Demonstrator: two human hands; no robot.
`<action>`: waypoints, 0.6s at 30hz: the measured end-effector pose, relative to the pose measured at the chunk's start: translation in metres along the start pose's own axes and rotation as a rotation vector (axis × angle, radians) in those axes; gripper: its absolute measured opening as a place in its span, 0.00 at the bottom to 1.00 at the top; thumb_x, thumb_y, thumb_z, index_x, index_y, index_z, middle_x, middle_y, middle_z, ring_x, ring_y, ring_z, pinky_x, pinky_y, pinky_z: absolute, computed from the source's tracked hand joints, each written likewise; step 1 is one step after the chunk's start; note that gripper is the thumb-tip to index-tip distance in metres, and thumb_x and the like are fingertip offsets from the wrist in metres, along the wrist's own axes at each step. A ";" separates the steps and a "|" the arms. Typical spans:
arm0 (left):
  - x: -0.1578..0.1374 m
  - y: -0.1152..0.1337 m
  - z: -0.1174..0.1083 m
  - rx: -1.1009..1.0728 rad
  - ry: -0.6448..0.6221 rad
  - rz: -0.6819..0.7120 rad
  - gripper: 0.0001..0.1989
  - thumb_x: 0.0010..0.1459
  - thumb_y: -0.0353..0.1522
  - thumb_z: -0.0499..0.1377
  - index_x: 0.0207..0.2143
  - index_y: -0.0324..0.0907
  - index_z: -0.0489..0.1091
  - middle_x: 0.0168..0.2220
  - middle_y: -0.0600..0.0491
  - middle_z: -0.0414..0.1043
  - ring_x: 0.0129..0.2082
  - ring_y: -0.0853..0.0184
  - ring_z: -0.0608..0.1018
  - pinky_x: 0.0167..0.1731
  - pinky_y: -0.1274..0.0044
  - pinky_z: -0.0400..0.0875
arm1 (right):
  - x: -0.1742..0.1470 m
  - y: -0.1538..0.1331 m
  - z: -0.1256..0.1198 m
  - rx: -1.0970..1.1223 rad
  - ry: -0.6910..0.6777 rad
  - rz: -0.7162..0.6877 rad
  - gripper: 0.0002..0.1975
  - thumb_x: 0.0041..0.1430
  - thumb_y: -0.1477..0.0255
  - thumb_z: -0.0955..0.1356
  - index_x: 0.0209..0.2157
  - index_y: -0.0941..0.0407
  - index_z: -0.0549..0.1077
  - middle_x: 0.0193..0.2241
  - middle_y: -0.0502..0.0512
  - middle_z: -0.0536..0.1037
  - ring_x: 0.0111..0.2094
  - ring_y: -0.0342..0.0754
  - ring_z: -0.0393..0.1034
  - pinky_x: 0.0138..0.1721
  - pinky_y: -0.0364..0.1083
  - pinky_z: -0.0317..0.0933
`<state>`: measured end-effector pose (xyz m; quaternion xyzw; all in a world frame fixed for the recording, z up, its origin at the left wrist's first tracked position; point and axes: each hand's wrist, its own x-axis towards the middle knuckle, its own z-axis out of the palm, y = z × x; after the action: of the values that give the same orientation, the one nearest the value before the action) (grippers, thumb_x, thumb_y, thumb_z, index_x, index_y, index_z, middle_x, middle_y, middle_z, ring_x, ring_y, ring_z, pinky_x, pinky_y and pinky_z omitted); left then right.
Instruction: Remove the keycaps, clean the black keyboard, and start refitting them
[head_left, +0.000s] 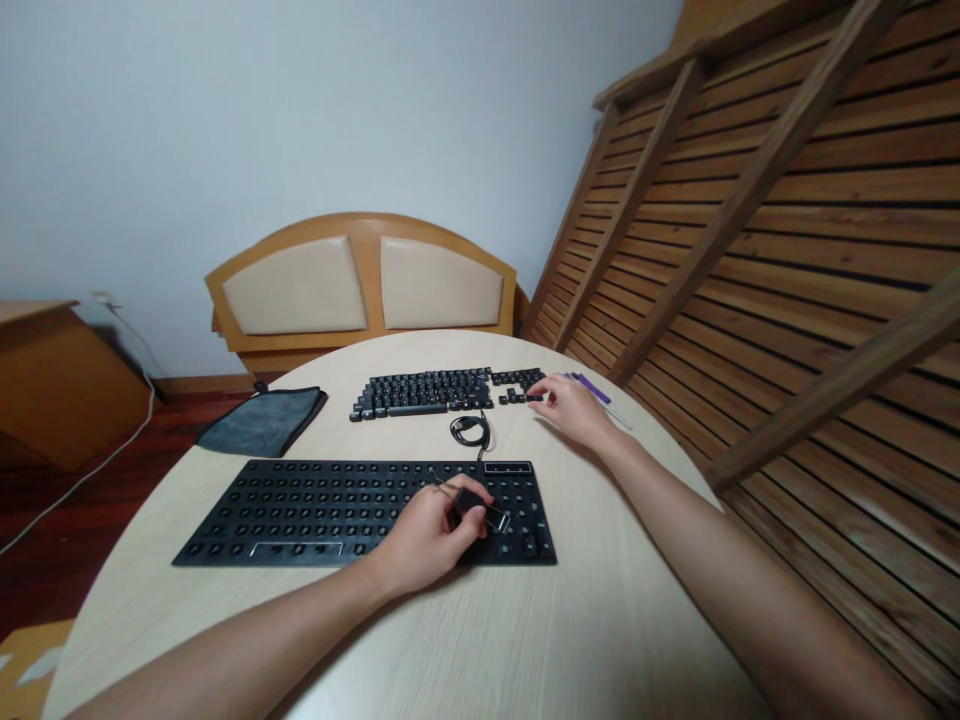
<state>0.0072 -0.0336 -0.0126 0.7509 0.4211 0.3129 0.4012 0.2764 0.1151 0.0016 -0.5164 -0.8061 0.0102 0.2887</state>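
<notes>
My left hand (pixel 427 530) is closed around a keycap puller with a dark handle and thin wire loops (pixel 501 520). It rests over the right part of a black keyboard base (pixel 315 510), whose switches are mostly bare. Farther back, loose black keycaps (pixel 424 388) lie in keyboard order on the table. My right hand (pixel 574 408) reaches to the right end of these keycaps, thumb and index finger pinched around a small black keycap (pixel 534 397). The fingertips partly hide that keycap.
A coiled black cable (pixel 471 432) lies behind the base on the round table (pixel 600 620). A dark grey cloth pouch (pixel 262 420) is at the left, and a purple-handled tool (pixel 592 388) lies beyond my right hand. Wooden slats (pixel 787 300) lean along the right side.
</notes>
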 end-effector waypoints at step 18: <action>0.004 0.020 0.019 0.111 0.016 0.020 0.07 0.63 0.30 0.53 0.40 0.40 0.70 0.25 0.53 0.79 0.25 0.65 0.81 0.25 0.77 0.69 | -0.109 -0.071 -0.026 0.449 -0.417 -0.367 0.14 0.49 0.64 0.77 0.36 0.53 0.77 0.41 0.55 0.75 0.46 0.51 0.69 0.50 0.51 0.64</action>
<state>0.0323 -0.0429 -0.0036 0.7735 0.4335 0.2991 0.3526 0.2627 -0.0165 -0.0042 -0.2735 -0.9048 0.2402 0.2211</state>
